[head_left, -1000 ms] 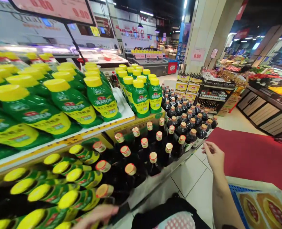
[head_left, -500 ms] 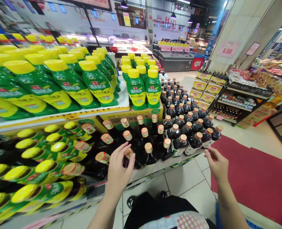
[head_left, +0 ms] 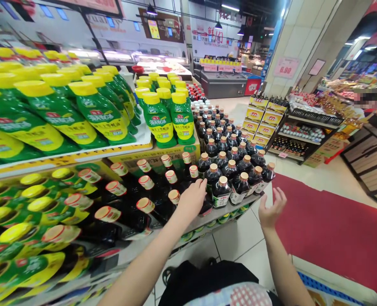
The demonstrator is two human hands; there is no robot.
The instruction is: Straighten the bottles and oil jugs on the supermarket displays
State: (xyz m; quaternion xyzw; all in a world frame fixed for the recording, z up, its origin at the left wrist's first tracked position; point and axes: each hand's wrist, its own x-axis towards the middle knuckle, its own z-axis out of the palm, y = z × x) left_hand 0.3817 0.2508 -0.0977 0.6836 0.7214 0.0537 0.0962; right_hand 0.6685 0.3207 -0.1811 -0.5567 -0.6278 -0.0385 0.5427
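Observation:
My left hand reaches over the front row of dark glass bottles with red-and-cream caps. Its fingers are curled down around the top of a dark sauce bottle at the row's right end; the cap is hidden under the hand. Left of it stand more capped dark bottles. Just right are squat dark bottles with tan caps and white labels. My right hand is raised over the floor beside the shelf corner, holding nothing, fingers apart and slightly bent.
Green squeeze bottles with yellow caps fill the upper tier. Yellow-capped bottles stand at left. Beyond the shelf's right end lies a red mat. Yellow cartons and a stocked rack stand farther back. A blue crate is at lower right.
My left hand has moved right along the front row and come down onto the end bottle. My right hand stays empty, its fingers now turned more upward. The view has shifted right.

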